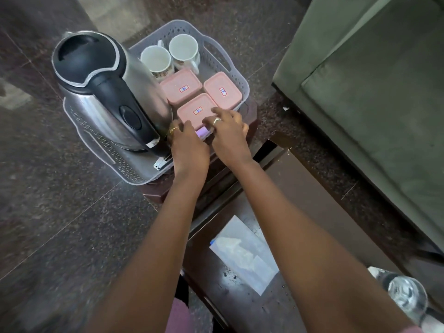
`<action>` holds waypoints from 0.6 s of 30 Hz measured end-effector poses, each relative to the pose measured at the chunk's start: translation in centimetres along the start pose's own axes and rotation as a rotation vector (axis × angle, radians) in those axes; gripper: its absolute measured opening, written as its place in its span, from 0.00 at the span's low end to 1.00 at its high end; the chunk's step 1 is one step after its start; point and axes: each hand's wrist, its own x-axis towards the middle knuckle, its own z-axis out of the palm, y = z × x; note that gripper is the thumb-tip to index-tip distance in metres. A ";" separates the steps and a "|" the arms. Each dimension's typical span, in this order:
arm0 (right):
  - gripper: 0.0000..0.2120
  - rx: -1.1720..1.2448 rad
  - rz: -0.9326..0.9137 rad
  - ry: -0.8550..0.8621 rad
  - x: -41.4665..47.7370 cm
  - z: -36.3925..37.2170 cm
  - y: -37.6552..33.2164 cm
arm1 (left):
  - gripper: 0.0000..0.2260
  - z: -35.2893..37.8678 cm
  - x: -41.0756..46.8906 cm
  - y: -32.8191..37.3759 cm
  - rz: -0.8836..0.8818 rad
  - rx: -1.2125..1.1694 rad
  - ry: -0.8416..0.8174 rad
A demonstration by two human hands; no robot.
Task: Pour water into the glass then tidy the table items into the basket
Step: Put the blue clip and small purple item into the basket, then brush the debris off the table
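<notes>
Three pink lidded boxes sit in the grey basket (236, 75), and the nearest pink box (195, 110) is where both hands are busy. The right hand (228, 138) has its fingers (217, 114) spread and resting on that lid's near edge, a ring showing on one finger. The left hand (188, 150) is just beside it, fingers curled down at the basket's front rim by the kettle; can't tell if they're pinching anything. A small lilac thing (203, 133) peeks out between the two hands, too hidden to say what it is. The other two pink boxes (181, 86) (222, 91) are right behind, each with a little label. Two white mugs (157, 60) (183, 50) stand at the back of the basket, and the steel kettle (105, 92) fills its left side. The basket is on a dark counter (312, 188). Closer in there's a clear plastic bag (245, 255) on it, and the glass (406, 295) with water in the bottom right corner, well apart from the basket
</notes>
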 end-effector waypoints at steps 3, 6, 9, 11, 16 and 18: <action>0.16 0.108 0.090 0.251 -2.5 -0.5 2.0 | 0.19 0.9 -3.5 -0.2 0.318 -0.020 0.118; 0.14 0.187 0.341 0.325 -6.6 -0.2 5.7 | 0.16 3.1 -7.3 -1.7 0.450 -0.035 0.122; 0.13 0.195 0.654 0.276 -11.9 1.4 9.9 | 0.16 6.0 -11.2 -4.1 0.402 -0.022 -0.083; 0.15 0.190 0.867 0.238 -15.5 2.8 11.7 | 0.16 7.6 -13.0 -6.0 0.254 0.002 -0.227; 0.23 0.195 1.221 0.199 -24.3 5.4 13.5 | 0.18 10.1 -16.0 -9.7 0.064 0.205 -0.389; 0.26 0.246 1.312 0.191 -27.0 6.3 13.3 | 0.19 10.3 -17.0 -10.5 0.046 0.313 -0.408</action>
